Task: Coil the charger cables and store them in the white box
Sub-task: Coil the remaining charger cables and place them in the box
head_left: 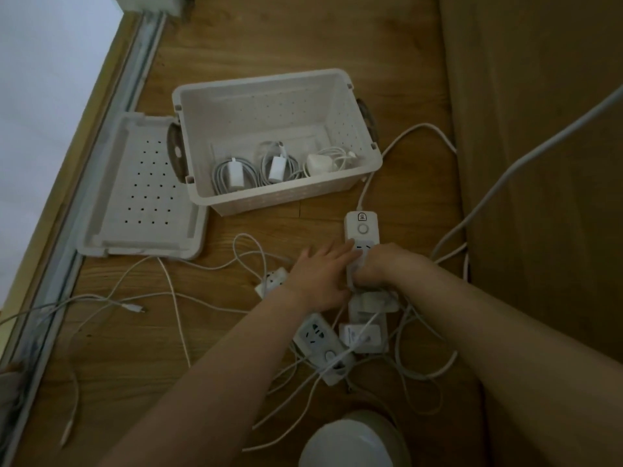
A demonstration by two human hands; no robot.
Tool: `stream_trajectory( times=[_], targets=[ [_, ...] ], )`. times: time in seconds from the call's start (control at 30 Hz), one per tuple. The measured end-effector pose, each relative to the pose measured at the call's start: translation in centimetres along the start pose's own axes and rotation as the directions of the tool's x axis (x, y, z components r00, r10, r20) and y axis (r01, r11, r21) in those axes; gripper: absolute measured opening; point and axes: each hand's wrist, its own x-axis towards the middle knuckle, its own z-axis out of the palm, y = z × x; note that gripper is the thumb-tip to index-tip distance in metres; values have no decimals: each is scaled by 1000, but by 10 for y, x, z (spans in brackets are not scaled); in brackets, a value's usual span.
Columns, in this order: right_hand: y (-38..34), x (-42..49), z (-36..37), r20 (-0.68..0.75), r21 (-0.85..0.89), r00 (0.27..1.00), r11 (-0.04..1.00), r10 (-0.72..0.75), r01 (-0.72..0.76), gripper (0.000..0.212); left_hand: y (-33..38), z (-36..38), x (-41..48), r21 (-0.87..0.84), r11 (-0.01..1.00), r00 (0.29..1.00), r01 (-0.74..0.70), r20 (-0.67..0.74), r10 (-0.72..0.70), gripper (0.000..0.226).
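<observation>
Left hand (320, 278) flat, fingers straight, steadying power strip (362, 227). Right hand (377, 267) curled over it, contents hidden. Strip runs up-frame. White box (269, 80), coiled chargers (232, 173) inside, up-left, nearer left hand.

2 forearms (209, 375), bare to frame edge, run in from lower left & lower right to left hand (320, 281) & right hand (382, 267) at centre, both bare; pale rounded shape (350, 443) bottom centre poss. a clothed knee, can't tell.

wooden floor (269, 35) | white box (269, 200) | lid (145, 183) | power strip (362, 224) | loose cables (135, 307) | possibly bowl (350, 443)
</observation>
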Motion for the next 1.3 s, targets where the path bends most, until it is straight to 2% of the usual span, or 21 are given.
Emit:
stream_trajectory(
  times=[0.17,0.33,0.6,0.77,0.87,0.97,1.03,1.07,1.1,1.13,1.2,1.23,1.3],
  targets=[
    [6,12,3,-13,24,999,999,37,-36,55,-5,8,13,128,990,998,-57,-1,58,77],
    [6,19,7,-77,43,995,997,61,-58,61,-6,20,14,167,986,997,-29,-62,40,86],
    [13,-1,-1,-179,117,980,991,88,-68,43,-3,17,13,210,977,997,36,-67,-22,87],
    [26,-11,-4,-281,90,957,995,74,-50,42,2,14,12,246,969,999,39,-41,-29,86],
    [30,-16,1,-342,150,938,989,46,7,44,6,11,12,260,965,999,38,-28,-32,84],
    [31,-22,4,-369,324,927,944,67,61,54,13,0,9,222,974,999,33,0,-34,78],
    [30,-27,1,-337,490,937,867,93,90,57,18,-11,4,141,988,998,57,7,-58,69],
    [29,-30,-2,-323,548,942,830,89,109,57,20,-17,0,64,994,996,90,-24,-89,61],
    [28,-36,-6,-314,586,946,800,79,128,56,21,-24,-5,-82,987,986,140,-79,-146,50],
    [26,-43,-11,-325,610,944,776,60,161,55,24,-33,-11,-282,942,967,180,-122,-222,41],
    [20,-61,-18,-387,634,922,729,10,258,51,34,-54,-29,-685,710,935,161,-123,-331,33],
    [19,-66,-19,-432,635,902,709,-3,306,50,41,-63,-36,-812,568,933,137,-87,-350,33],
    [8,-87,-25,-565,605,825,665,-31,439,39,50,-83,-53,-956,271,927,113,3,-375,44]
  ],
)
